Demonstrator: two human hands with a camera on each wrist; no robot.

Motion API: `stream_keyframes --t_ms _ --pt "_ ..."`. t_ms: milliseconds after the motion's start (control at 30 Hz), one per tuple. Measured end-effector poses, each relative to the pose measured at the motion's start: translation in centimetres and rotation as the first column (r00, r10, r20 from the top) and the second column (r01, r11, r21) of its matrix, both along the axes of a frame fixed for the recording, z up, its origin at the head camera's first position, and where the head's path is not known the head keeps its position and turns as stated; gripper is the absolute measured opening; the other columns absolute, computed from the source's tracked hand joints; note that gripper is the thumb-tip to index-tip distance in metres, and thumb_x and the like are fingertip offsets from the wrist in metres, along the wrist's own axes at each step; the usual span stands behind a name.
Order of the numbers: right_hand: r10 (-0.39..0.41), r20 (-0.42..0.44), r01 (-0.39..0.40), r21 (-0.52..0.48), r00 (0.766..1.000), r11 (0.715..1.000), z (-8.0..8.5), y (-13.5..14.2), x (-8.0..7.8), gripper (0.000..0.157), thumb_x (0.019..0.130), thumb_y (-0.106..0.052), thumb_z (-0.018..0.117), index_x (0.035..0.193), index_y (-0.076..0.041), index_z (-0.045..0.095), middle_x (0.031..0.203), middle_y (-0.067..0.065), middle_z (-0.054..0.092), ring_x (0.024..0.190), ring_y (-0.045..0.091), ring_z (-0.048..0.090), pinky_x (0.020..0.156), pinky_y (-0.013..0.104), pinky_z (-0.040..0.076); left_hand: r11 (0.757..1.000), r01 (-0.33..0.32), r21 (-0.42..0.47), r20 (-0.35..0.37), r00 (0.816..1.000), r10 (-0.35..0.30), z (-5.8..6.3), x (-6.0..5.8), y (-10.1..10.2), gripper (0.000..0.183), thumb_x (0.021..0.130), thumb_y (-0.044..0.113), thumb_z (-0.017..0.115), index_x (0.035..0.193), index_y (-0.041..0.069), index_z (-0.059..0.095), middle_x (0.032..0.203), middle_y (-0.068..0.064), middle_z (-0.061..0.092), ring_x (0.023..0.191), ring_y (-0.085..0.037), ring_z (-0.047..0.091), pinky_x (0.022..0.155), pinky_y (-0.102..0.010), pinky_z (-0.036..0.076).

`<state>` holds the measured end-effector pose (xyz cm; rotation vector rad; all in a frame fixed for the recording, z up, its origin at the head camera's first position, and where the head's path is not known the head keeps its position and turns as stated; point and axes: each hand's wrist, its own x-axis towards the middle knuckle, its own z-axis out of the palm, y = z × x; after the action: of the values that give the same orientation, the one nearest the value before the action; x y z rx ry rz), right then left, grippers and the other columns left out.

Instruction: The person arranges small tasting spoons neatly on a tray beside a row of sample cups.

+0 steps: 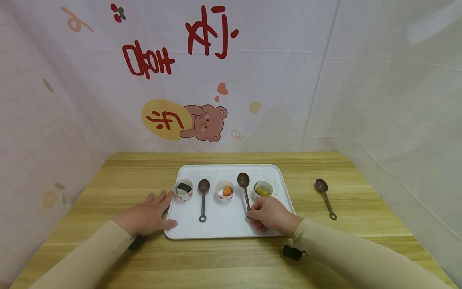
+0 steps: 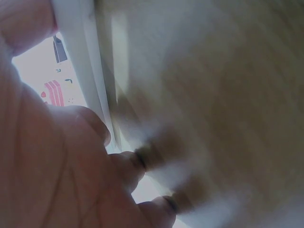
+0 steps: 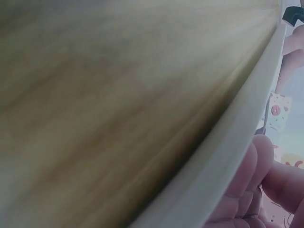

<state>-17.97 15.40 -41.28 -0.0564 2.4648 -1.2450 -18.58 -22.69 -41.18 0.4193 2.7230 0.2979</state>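
Observation:
A white tray (image 1: 223,228) lies on the wooden table with several items on it. My right hand (image 1: 272,216) pinches the handle end of a brown spoon (image 1: 243,180), whose bowl points away between two paper cups. At the tray's left edge rests my left hand (image 1: 146,216), fingers spread and thumb over the rim. Near those fingers stands a paper cup (image 1: 185,196) with a black-and-white piece in it. Another brown spoon (image 1: 203,186) lies beside a middle cup (image 1: 224,197) holding an orange piece. The right cup (image 1: 267,186), partly behind my right hand, holds something yellow-green.
Off the tray, a third brown spoon (image 1: 322,186) lies on the right of the table (image 1: 346,168). White printed cloth (image 1: 274,80) hangs behind the table and along both sides. The tray's rim (image 3: 237,123) crosses the right wrist view.

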Motion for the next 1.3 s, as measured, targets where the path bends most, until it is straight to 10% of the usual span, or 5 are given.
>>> stream_keyframes --t_ms 1300 --pt "-0.012 0.034 0.009 0.08 0.999 0.997 -0.69 -0.84 -0.49 0.026 0.098 -0.016 0.074 0.074 -0.007 0.073 0.063 0.001 0.066 0.052 0.01 0.056 0.052 0.025 0.051 1.0 0.001 0.004 -0.002 1.0 -0.001 -0.18 -0.05 -0.11 0.11 0.093 0.07 0.065 0.167 0.002 0.021 0.171 -0.033 0.019 0.151 -0.069 0.015 0.114 -0.078 0.03"
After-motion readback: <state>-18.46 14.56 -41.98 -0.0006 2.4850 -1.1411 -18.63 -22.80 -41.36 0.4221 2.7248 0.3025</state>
